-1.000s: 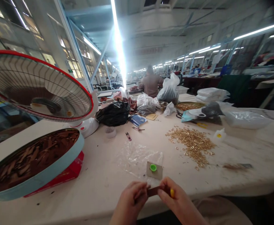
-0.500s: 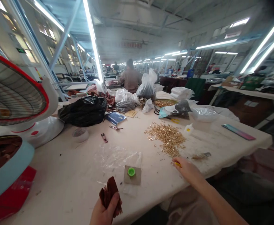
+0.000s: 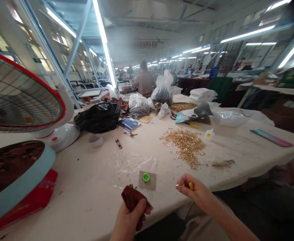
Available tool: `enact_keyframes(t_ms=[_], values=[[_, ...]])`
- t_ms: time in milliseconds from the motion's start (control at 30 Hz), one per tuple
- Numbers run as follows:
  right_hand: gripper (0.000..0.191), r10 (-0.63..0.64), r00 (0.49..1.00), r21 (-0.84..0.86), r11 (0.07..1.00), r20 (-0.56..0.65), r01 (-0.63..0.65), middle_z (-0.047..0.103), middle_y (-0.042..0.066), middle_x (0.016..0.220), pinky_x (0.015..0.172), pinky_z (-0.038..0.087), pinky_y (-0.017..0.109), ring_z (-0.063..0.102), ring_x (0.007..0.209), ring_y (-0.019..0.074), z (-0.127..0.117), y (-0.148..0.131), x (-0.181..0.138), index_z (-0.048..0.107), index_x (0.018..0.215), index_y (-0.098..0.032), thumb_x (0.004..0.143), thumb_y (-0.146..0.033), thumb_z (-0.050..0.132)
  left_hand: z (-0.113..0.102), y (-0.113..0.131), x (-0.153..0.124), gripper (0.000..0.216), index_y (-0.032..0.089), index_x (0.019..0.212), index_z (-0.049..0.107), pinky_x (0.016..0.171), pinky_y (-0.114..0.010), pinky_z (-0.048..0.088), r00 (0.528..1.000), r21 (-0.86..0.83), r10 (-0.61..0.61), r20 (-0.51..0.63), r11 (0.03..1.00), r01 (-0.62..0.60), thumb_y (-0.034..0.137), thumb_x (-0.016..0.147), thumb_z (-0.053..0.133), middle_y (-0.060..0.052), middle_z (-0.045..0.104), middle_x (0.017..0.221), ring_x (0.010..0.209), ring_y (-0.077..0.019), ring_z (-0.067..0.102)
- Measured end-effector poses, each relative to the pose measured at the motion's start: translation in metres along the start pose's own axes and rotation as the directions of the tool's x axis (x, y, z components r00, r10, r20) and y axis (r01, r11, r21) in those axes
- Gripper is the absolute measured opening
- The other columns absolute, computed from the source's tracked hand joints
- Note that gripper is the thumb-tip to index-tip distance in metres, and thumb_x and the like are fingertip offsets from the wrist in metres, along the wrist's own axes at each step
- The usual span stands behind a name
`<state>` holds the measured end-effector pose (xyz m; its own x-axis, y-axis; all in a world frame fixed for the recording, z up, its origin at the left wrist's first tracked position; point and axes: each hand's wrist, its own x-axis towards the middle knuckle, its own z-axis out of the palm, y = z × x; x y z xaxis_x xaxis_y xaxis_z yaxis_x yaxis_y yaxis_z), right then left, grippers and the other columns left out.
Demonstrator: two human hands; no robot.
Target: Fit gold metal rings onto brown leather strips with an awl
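Note:
My left hand is closed around a small bunch of brown leather strips, held over the table's near edge. My right hand hovers to the right with its fingers pinched together; a yellow thing shows against the fingers and something small and metallic sits at the fingertips. A heap of gold metal rings lies on the white table beyond my right hand. Between my hands lies a grey card with a green cap on it.
A round light-blue tray of brown leather pieces sits at the left on a red box, under a red-rimmed fan. Crumpled clear plastic, a black bag, scissors and more bags lie farther back. A person sits far off, back turned.
One second ago both hands held a strip together. They then parted; my right hand reached toward the rings and has drawn back toward me, while my left keeps the strips. The camera panned right.

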<state>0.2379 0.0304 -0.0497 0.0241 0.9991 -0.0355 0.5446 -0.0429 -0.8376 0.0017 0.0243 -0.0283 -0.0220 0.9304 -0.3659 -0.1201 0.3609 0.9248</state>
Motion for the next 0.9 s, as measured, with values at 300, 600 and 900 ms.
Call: enact_keyframes(t_ms=[300, 600, 900], values=[[0.037, 0.009, 0.972, 0.806, 0.558, 0.234, -0.199, 0.048, -0.006, 0.06, 0.042, 0.014, 0.02, 0.022, 0.044, 0.0058, 0.068, -0.076, -0.045, 0.046, 0.072, -0.019, 0.068, -0.049, 0.068, 0.014, 0.009, -0.027, 0.042, 0.012, 0.067, 0.059, 0.035, -0.016, 0.024, 0.999, -0.224, 0.005, -0.036, 0.974, -0.013, 0.048, 0.051, 0.076, -0.001, 0.059, 0.05, 0.041, -0.0083, 0.046], [0.043, 0.08, 0.973, 0.846, 0.481, 0.218, -0.229, 0.042, -0.008, 0.053, 0.039, 0.013, 0.019, 0.018, 0.039, 0.0046, 0.094, -0.073, -0.05, 0.045, 0.071, -0.021, 0.06, -0.053, 0.072, 0.005, -0.009, -0.027, 0.045, 0.013, 0.063, 0.056, 0.039, -0.017, 0.029, 0.998, -0.382, -0.066, 0.019, 0.922, 0.068, 0.046, 0.045, 0.08, 0.003, 0.053, 0.045, 0.039, -0.0058, 0.042], [0.034, -0.113, 0.987, 0.492, 0.87, 0.119, 0.04, 0.047, -0.002, 0.064, 0.056, 0.036, 0.024, 0.042, 0.06, 0.014, 0.091, -0.065, -0.046, 0.053, 0.073, -0.018, 0.081, -0.051, 0.048, 0.001, -0.014, -0.027, 0.023, 0.016, 0.061, 0.06, 0.047, -0.022, 0.035, 0.947, -0.088, 0.257, -0.193, 0.957, -0.278, 0.036, 0.059, 0.07, 0.002, 0.054, 0.051, 0.048, -0.0115, 0.046]])
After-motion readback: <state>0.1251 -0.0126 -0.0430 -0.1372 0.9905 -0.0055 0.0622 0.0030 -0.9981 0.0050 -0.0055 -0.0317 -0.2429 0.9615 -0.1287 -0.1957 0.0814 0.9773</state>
